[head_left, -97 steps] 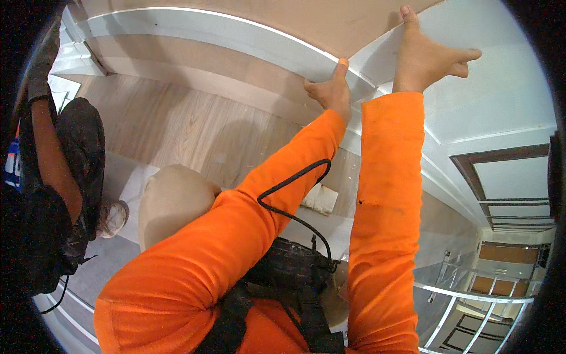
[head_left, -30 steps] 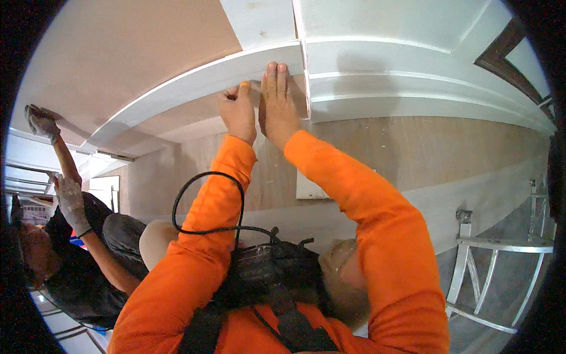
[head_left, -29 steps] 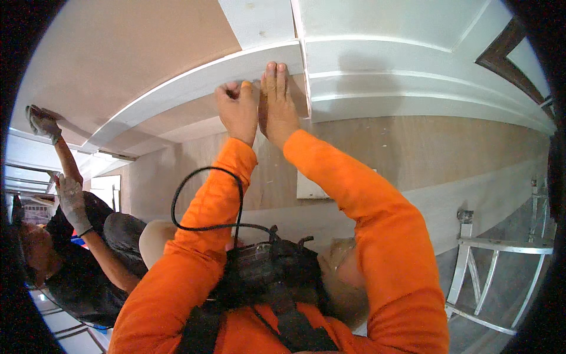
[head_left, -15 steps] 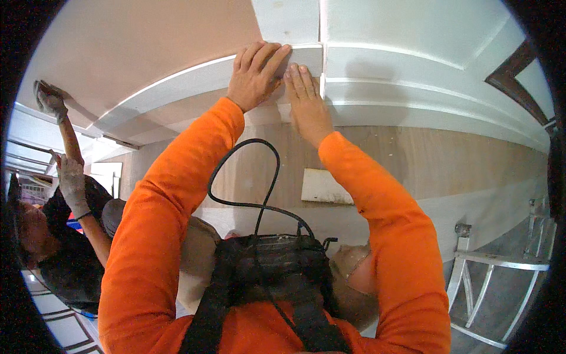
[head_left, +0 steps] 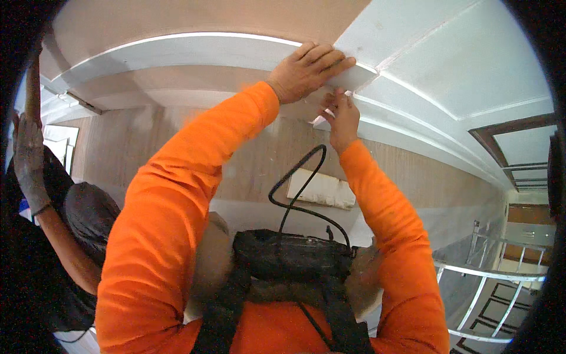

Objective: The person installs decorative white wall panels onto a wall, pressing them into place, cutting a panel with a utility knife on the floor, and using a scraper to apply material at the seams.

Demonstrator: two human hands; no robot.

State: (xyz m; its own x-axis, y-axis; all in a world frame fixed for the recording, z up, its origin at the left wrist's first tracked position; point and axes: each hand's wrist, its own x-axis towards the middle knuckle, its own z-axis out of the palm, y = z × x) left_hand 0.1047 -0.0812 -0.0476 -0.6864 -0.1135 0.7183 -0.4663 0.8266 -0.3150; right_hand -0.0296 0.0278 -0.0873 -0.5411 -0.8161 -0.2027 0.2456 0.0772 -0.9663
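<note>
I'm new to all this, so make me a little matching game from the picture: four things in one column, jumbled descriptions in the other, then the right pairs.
Things
1. Left hand
2. Right hand
3. Cord
4. Off-white slab

Descriptions
A. Lies flat on the floor
B. Fingers bent, lower in the picture than the end of the white wall board
C. Black, looping above the black pouch in the picture
D. Fingers stretched out over the white wall board

Right pairs
1-D, 2-B, 3-C, 4-A
</note>
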